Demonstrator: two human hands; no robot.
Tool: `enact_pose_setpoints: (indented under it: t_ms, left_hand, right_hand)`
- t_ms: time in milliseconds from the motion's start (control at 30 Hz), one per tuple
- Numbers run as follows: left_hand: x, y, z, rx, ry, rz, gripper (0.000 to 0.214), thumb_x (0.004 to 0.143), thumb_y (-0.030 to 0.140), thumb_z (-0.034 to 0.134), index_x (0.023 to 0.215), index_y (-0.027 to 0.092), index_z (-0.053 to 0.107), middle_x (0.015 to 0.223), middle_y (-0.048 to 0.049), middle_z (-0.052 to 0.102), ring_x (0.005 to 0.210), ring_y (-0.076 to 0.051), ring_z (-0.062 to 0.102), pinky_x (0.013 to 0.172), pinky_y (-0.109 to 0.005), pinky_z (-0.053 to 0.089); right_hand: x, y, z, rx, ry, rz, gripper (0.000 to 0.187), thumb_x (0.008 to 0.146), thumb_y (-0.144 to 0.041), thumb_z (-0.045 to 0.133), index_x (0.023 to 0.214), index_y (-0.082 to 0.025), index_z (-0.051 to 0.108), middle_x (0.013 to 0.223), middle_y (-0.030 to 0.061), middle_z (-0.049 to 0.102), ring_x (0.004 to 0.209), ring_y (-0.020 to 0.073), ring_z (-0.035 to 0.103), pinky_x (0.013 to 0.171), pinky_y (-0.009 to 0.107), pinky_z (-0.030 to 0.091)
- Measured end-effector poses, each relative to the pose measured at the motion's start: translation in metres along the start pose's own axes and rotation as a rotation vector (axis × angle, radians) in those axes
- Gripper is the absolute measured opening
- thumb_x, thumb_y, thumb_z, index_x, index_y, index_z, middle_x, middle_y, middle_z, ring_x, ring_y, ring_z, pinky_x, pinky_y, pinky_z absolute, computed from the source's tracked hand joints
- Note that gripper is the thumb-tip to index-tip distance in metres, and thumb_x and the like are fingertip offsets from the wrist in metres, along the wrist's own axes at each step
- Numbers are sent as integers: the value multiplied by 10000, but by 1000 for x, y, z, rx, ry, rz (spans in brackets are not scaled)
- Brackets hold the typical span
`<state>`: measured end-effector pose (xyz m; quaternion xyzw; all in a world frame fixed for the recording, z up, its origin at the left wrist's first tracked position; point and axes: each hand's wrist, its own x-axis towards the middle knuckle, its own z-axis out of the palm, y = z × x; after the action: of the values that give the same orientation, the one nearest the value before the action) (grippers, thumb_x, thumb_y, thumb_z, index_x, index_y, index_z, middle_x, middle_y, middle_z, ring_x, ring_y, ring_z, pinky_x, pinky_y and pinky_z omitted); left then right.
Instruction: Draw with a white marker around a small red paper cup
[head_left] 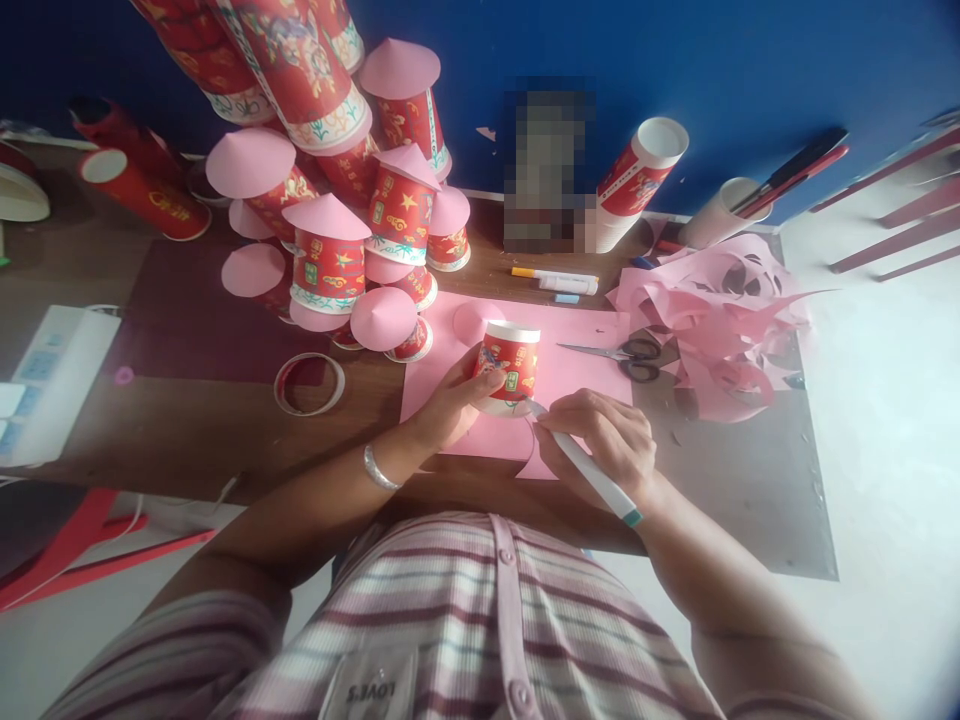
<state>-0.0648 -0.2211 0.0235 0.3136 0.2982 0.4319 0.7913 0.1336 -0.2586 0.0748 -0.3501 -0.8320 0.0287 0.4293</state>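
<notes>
Wrapped around a red printed paper cup point(523, 362) is my left hand point(469, 392), thumb across its front. The cup's white band point(504, 406) is at the lower end, with a small green mark near the right. My right hand point(600, 435) is closed on a white marker point(589, 470) with a green end, its tip at that band. Under both hands lies pink paper point(435, 370), with a pink paper circle point(474, 322) just behind the cup. Black-handled scissors point(630, 352) lie open on the right of the paper.
Several red cups with pink cone tops point(328, 262) crowd the back left. Pink paper scraps point(727, 310) heap at the right, near a pen cup point(724, 213). A stack of cups point(637, 180) stands behind a yellow-capped marker point(551, 280). A tape roll point(309, 384) lies left.
</notes>
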Motion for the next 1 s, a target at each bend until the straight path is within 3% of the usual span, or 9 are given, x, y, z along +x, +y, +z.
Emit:
enact_pose_setpoints:
  t_ms: [1000]
  left_hand:
    - [0, 0, 2, 21, 16, 20, 487, 842, 539, 858, 1165, 204, 714, 1100, -89, 757, 1020, -250, 707, 907, -400, 563]
  right_hand:
    - [-1, -4, 3, 18, -4, -3, 205, 923, -55, 687, 994, -228, 604, 736, -35, 683, 599, 123, 641, 534, 248, 535]
